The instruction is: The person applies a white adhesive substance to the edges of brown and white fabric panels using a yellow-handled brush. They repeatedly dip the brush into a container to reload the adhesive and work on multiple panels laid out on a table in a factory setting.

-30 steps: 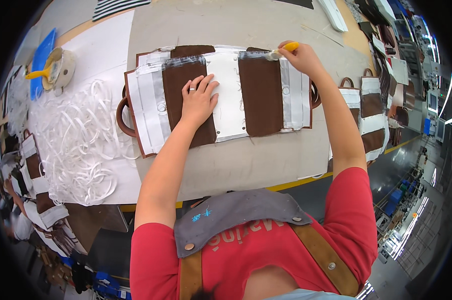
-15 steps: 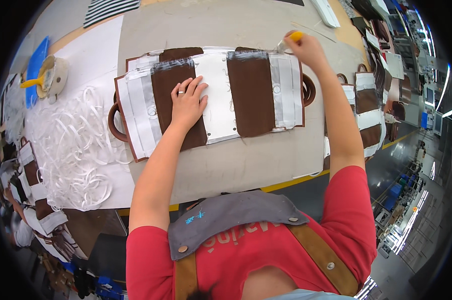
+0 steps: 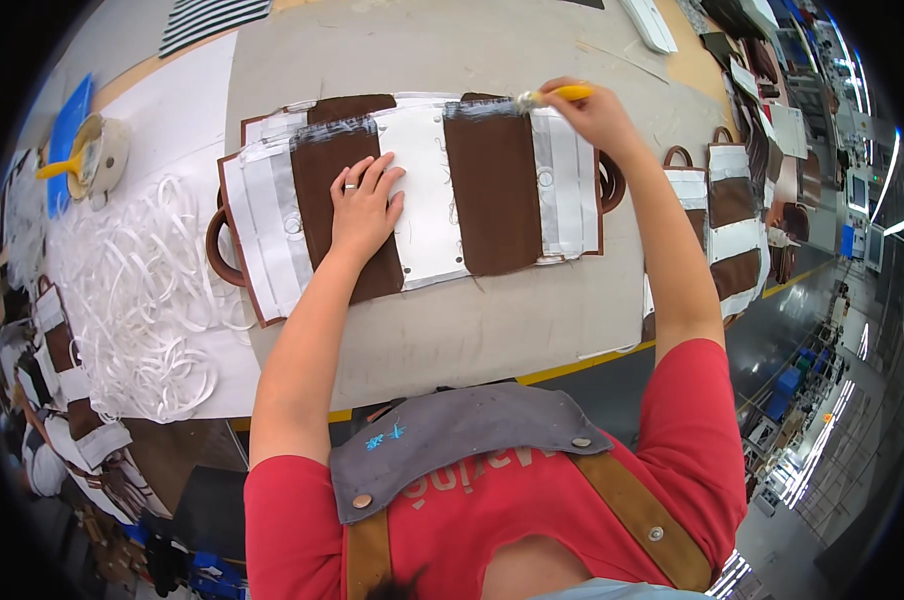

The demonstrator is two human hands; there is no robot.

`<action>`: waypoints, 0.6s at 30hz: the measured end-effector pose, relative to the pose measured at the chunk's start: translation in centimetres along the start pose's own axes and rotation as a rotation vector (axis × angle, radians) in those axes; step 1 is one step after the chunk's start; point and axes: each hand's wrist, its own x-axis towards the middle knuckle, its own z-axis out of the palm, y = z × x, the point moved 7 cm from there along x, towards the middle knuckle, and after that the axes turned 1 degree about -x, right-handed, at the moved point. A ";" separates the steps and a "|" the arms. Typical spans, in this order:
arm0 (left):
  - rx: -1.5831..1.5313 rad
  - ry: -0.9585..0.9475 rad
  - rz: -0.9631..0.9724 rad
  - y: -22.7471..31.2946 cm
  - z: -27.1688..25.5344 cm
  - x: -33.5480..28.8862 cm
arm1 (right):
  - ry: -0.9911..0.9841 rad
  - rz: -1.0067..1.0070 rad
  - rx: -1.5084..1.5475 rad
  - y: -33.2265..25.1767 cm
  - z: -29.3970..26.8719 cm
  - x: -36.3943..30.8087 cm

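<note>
A flat bag piece (image 3: 422, 215) with white and brown panels lies across the table, a brown rolled handle at each end. My left hand (image 3: 365, 210) rests on it, fingers stretched out over the left brown panel (image 3: 322, 180) and the white middle. Pinched in my right hand (image 3: 602, 115) is a brush (image 3: 572, 91) with a yellow handle. Its bristle end meets the far right corner of the right brown panel (image 3: 492, 190). Whitish smears of wet-looking paste or glue run along the far edges of both brown panels.
To the left, white straps (image 3: 147, 300) lie in a tangled heap. Beyond them a pot (image 3: 112, 155) holds another yellow-handled tool, beside a blue tray (image 3: 70, 135). More bag pieces (image 3: 734, 235) hang along the table's right edge. Striped cloth (image 3: 207, 22) lies at the far left.
My right hand has moved left and slightly nearer, bringing the brush from beyond the right end onto the right brown panel's far edge. My left hand stays on the bag piece.
</note>
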 end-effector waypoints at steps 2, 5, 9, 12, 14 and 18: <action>0.005 -0.006 0.000 0.1 0.1 0.0 | -0.083 0.004 -0.128 0.2 1.0 0.3; 0.002 -0.028 -0.004 0.2 0.1 0.0 | 0.053 0.079 -0.120 0.8 -1.7 0.6; -0.001 -0.021 -0.001 0.1 -0.1 0.2 | 0.023 0.017 -0.205 1.9 -1.9 -0.4; -0.020 -0.046 -0.028 0.4 -0.1 0.6 | 0.106 0.067 -0.155 2.5 -3.5 -0.9; -0.035 -0.040 -0.036 1.6 -0.1 1.8 | 0.157 0.111 0.065 2.8 -4.4 -0.9; -0.278 0.067 0.117 8.4 2.0 6.4 | 0.102 0.078 0.094 4.1 -3.3 -0.7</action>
